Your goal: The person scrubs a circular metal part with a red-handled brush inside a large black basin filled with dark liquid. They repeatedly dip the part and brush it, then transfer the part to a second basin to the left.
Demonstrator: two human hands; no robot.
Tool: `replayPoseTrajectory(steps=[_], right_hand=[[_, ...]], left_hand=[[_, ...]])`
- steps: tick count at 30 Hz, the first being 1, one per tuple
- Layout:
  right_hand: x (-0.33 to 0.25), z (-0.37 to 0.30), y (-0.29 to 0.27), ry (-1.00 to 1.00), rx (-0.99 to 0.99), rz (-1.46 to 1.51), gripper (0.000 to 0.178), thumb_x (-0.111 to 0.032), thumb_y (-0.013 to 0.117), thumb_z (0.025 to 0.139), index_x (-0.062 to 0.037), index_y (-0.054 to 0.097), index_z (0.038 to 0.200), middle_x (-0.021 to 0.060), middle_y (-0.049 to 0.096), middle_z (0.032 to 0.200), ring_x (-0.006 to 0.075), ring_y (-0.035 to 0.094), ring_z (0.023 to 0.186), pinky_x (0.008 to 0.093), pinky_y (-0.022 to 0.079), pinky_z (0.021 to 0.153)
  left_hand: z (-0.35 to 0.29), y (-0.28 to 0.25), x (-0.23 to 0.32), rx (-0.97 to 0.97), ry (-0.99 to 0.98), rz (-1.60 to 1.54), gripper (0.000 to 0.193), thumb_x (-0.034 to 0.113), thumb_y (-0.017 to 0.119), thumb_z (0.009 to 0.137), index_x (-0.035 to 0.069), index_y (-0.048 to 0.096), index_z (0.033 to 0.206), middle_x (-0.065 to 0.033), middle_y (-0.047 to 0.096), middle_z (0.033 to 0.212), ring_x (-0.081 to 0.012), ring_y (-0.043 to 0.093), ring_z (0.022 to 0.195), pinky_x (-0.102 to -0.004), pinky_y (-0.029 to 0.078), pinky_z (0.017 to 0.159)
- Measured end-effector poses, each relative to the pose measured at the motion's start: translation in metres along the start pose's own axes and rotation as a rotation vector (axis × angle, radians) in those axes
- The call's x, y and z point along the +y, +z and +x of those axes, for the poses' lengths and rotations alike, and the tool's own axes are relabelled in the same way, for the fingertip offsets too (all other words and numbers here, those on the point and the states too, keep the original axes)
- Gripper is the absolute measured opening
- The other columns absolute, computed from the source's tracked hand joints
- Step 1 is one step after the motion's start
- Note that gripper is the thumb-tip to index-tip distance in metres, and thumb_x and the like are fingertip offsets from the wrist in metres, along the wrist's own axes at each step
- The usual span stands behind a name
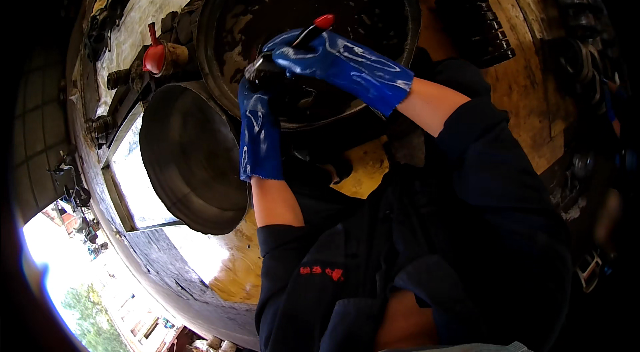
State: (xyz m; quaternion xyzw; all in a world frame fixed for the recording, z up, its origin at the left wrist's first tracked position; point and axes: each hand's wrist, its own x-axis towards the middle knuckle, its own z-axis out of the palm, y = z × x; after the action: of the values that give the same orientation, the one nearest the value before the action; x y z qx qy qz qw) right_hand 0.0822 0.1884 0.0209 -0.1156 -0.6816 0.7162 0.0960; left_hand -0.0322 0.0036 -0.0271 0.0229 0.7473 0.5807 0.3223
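Note:
Both my hands wear wet, shiny blue rubber gloves and work over a big round black tub (207, 39) of dark liquid with pale foam patches. My right hand (300, 55) is closed on a thin-handled brush (310, 33); its red handle end points up and right, and a pale, bristle-like tip shows at the other end. My left hand (255, 95) is closed, right beside that tip, on a dark part (270, 73) hard to make out against the tub. My gloves hide most of this part and the middle of the brush.
A second large dark basin (190, 159) stands left of the tub. Beyond it are a red funnel-like scoop (155, 55) and dark ringed parts. On the wooden surface at right, a stack of black rings (475, 25) lies beside the tub. Yellow material (363, 169) shows near my body.

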Motion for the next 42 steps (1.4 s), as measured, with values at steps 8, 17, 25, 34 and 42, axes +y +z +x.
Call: replayPoseTrajectory(steps=[8,17,25,34,42], right_hand=[[0.035,0.027,-0.035,0.449,0.363,0.121,0.026,-0.024,0.062,0.096,-0.0024,0.073,0.104,0.0073,0.074,0.082,0.0162,0.066,0.069,0.0305,0.052,0.066],[0.082,0.011,-0.04,0.372,0.469,-0.19,0.028,-0.028,0.062,0.093,-0.0018,0.07,0.097,0.0096,0.07,0.078,0.0175,0.066,0.072,0.0335,0.05,0.069],[0.025,0.021,0.001,0.127,0.037,-0.225,0.025,-0.03,0.064,0.1,-0.008,0.07,0.09,0.0023,0.069,0.078,0.0141,0.066,0.073,0.0314,0.056,0.07],[0.037,-0.05,0.011,-0.22,-0.262,-0.408,0.022,-0.021,0.066,0.095,-0.0142,0.075,0.114,0.0107,0.076,0.109,0.0279,0.074,0.098,0.0409,0.06,0.087],[0.064,-0.036,-0.028,0.073,-0.765,-0.987,0.035,-0.024,0.068,0.095,-0.0311,0.069,0.129,0.0012,0.073,0.121,0.0247,0.07,0.112,0.0391,0.06,0.091]], left_hand=[[-0.035,0.023,0.017,0.043,0.061,-0.046,0.052,-0.015,0.073,0.077,-0.004,0.062,0.127,-0.0147,0.072,0.11,-0.0268,0.071,0.097,-0.0372,0.061,0.088],[-0.012,0.003,0.016,-0.023,-0.174,-0.257,0.042,0.001,0.063,0.096,-0.004,0.055,0.137,-0.0178,0.071,0.119,-0.028,0.069,0.108,-0.038,0.056,0.099],[-0.032,0.006,0.019,0.053,0.079,-0.028,0.042,0.001,0.062,0.097,-0.003,0.054,0.138,-0.0178,0.07,0.12,-0.028,0.069,0.108,-0.0379,0.056,0.099],[-0.033,-0.005,0.012,0.104,0.168,0.068,0.043,0.001,0.061,0.097,-0.003,0.054,0.139,-0.0178,0.07,0.121,-0.028,0.069,0.109,-0.0377,0.055,0.099],[-0.027,0.004,0.016,0.095,0.211,0.109,0.043,0.001,0.061,0.097,-0.003,0.053,0.139,-0.0178,0.07,0.122,-0.028,0.069,0.109,-0.0376,0.055,0.099]])
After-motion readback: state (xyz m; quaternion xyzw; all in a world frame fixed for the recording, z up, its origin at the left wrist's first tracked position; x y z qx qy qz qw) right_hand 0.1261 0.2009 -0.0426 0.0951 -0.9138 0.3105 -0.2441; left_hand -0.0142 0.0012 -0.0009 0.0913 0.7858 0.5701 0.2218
